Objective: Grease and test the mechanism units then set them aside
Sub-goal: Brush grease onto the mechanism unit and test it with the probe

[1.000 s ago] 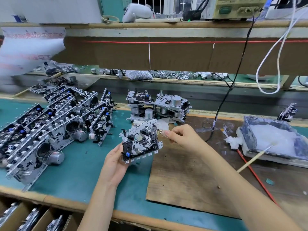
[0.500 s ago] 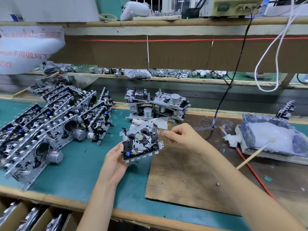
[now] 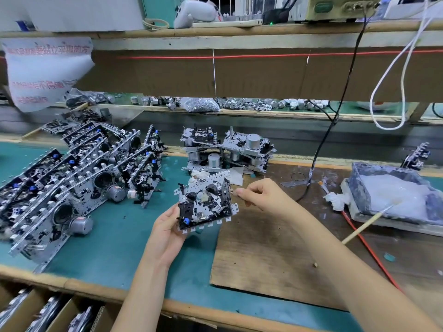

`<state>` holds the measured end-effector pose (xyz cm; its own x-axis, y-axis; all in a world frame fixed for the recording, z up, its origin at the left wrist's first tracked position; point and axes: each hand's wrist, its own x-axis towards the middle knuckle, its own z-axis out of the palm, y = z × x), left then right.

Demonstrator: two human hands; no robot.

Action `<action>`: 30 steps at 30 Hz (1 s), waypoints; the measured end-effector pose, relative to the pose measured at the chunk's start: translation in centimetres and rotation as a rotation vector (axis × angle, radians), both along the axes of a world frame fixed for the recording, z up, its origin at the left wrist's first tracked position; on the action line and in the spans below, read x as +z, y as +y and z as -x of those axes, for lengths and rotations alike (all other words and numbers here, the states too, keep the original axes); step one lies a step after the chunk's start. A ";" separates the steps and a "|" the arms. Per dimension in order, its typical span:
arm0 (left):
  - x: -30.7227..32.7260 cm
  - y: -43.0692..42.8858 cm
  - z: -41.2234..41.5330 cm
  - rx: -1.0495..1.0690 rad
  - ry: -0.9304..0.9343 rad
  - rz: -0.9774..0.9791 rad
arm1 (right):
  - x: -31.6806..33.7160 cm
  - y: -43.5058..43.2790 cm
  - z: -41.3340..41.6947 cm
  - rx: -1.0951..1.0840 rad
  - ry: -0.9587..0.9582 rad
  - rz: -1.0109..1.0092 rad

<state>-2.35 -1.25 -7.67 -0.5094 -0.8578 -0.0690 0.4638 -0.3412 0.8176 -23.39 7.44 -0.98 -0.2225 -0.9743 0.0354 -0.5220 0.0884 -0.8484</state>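
Workbench was surfaced with a teal mat (image 3: 100, 255) edged in wood along the front; a worn brown board (image 3: 275, 259) lay on it at right. A wooden upper shelf (image 3: 239, 32) ran across, with a brown cardboard panel (image 3: 263, 75) hanging beneath. A barred window (image 3: 227, 4) behind showed dark. Lighting was bright and even.

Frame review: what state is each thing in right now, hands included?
held unit: off the bench, tilted, face up
left hand: grips held unit's lower left corner
right hand: pinches held unit's right edge
units on left: leaning in rows, untouched
stacked units: piled behind, untouched
grease tray: open, holds whitish grease
stick: unheld, tip resting in grease tray
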 end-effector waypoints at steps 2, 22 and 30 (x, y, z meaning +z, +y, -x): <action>0.0 0.0 0.1 0.011 0.008 -0.009 | 0.0 0.0 0.2 0.011 0.000 -0.029; 0.3 0.3 0.4 0.058 0.057 -0.038 | 1.0 0.1 -0.5 -0.052 0.042 -0.043; 1.1 1.1 2.3 0.084 0.034 0.030 | 3.7 0.0 -3.9 0.174 1.090 0.147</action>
